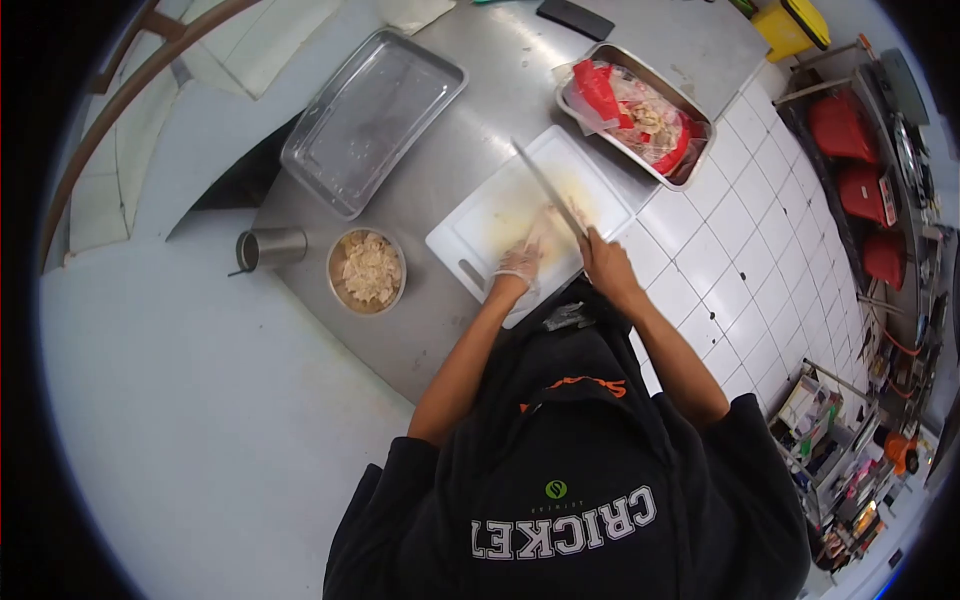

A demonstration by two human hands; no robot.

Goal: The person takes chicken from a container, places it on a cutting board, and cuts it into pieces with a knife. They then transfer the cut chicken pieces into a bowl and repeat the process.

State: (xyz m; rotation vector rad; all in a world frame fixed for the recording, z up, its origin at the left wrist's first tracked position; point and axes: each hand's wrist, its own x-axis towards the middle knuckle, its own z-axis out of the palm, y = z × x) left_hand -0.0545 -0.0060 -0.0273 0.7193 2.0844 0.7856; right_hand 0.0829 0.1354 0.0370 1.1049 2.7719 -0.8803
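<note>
My right hand [603, 262] is closed round the handle of a long knife [547, 187], whose blade slants up and left over the white cutting board [480, 228]. In a clear plastic glove, my left hand [522, 258] rests on the board just left of the blade. Its fingers press on a pale piece of meat [548, 228], partly hidden by hand and knife. Left of the board, a round metal bowl [336, 284] holds chopped pale meat [370, 272]. Beyond the board, a metal tray [694, 172] holds meat in red and clear plastic [598, 92].
A large metal tray [375, 120] lies at the back left of the steel table [460, 130]. A metal cup [277, 247] stands near the left edge, and a black phone [575, 18] lies at the back. Shelving with red containers [842, 126] stands across the tiled floor.
</note>
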